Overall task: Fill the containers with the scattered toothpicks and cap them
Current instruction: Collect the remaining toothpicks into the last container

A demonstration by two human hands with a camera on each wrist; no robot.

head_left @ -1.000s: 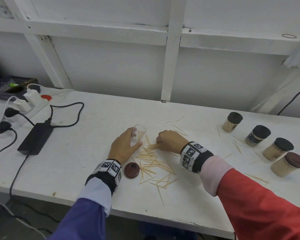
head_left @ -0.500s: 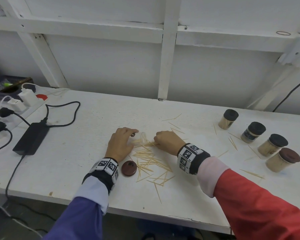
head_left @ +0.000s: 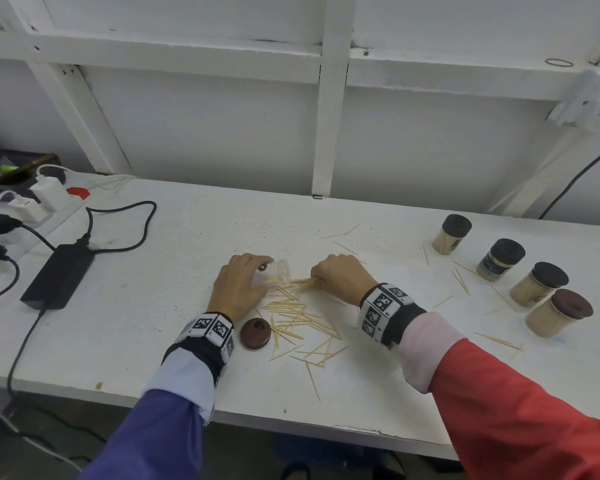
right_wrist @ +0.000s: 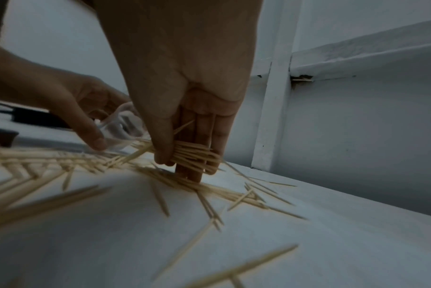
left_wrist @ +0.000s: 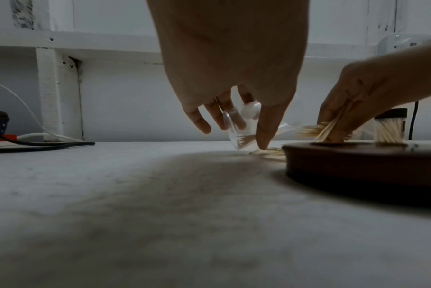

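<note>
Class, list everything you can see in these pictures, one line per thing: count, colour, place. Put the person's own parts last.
clear jar: one, transparent, tipped on its side mid-table, a few toothpicks inside.
loose toothpicks: many, pale wood, scattered mid-table and near the right.
bundle of toothpicks: one, pale wood, at the jar's mouth.
loose lid: one, dark brown, flat by the left wrist.
filled jars: four, capped, three black lids and one brown, table's right.
power adapter: one, black, table's left.
chargers: two, white, far left.
table: one, white.
left hand: holds the clear jar.
right hand: fingers pinch the bundle.
</note>
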